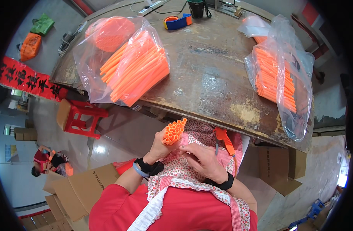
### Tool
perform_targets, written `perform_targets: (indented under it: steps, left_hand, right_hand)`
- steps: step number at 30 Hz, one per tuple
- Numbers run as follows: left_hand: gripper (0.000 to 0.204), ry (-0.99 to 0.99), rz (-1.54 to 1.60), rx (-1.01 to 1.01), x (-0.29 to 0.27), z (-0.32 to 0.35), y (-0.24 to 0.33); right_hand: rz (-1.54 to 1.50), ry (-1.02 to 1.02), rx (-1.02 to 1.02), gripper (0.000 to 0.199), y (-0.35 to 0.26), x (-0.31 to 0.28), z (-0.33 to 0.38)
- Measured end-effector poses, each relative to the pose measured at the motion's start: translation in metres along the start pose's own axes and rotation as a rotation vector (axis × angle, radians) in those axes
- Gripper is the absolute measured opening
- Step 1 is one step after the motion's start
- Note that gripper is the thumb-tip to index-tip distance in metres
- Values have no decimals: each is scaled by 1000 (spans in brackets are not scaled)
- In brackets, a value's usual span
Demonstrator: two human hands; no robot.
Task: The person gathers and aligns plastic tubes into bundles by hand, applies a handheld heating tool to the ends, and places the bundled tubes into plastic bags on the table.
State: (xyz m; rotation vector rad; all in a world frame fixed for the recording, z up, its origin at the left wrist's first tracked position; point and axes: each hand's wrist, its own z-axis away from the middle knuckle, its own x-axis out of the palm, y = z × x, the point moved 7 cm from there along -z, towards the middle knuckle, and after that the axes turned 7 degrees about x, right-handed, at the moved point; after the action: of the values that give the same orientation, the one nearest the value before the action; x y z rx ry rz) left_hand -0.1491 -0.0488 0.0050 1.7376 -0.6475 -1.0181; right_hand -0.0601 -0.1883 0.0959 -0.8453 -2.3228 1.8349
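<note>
My left hand (158,147) is closed around a bundle of orange plastic tubes (173,132), their hollow round ends facing up. Just right of the bundle, my right hand (201,157) has loosely bent fingers set apart, and I see nothing in them. Both hands are over my lap, in front of the table edge. An orange hand tool (225,141) with a cord rests on the flowered apron (172,180), to the right of my right hand. On the table, a clear bag (88,79) at the left holds many more orange tubes (136,65).
Another clear bag (299,77) with orange tubes overhangs the right side of the worn table (207,81). A blue tape dispenser (179,23) and dark cup (196,8) stand behind. A red stool (84,119) and cardboard boxes (84,188) flank me; another person (47,159) sits far left.
</note>
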Motion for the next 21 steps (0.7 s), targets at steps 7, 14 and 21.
perform_targets:
  steps: [7, 14, 21]
  left_hand:
    - [35, -20, 97, -75, 0, 0, -4]
    - [36, -10, 259, -240, -3, 9, -14]
    - [20, 21, 218, -131, -9, 11, -9]
  right_hand:
    - [72, 13, 81, 28, 4, -9, -1]
    - [767, 68, 307, 32, 84, -69, 60]
    - [937, -35, 709, 60, 163, -81, 123]
